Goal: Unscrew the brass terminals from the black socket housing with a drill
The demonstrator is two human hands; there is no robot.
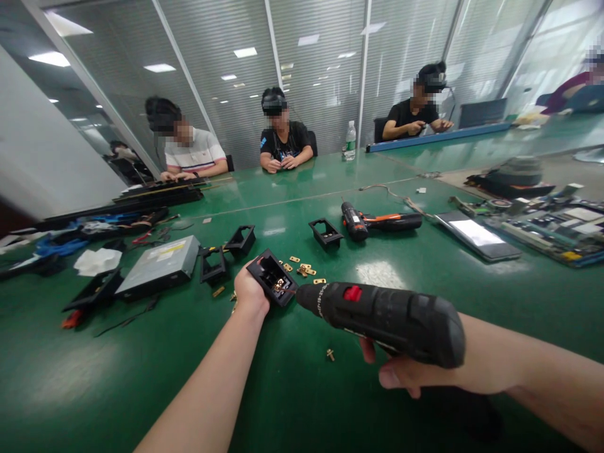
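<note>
Over a green worktop (287, 406), the left hand (251, 290) grips a black housing (268, 267) near the centre, and the right hand (403, 372) grips a power drill (382, 318), its bit pointing left into the housing, toward brass-coloured fittings (279, 285); contact is unclear. The step appears to be screw-driving, and the next move likely calls for a steady housing and an aligned bit.

Glass partitions (321, 94) suggest this is an office.

A glass wall (321, 94) backs the green table (141, 377).
</note>
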